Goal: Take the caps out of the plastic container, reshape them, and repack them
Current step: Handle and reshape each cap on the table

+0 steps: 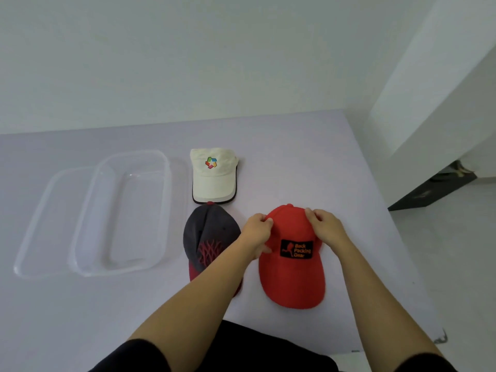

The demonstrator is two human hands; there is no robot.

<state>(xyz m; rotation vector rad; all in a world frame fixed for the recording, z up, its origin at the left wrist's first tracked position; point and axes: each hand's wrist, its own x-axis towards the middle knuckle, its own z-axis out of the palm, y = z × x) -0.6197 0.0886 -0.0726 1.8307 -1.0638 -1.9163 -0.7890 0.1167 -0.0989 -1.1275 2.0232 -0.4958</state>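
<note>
Gripping the red cap [292,277] by its crown, left hand [257,228] and right hand [326,224] curl their fingers onto opposite sides, likely to press the dome back into shape. Both forearms reach forward, wrists dipped. A grey cap [209,234] lies just left of the left fingers; the container [167,197] sits farther left.

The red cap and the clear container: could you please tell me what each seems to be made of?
The red cap looks like matte woven fabric, likely cotton or a blend: no shine, sewn-on black patch. The container looks like clear, glossy, rigid plastic: the table shows through and its rim catches light.
</note>
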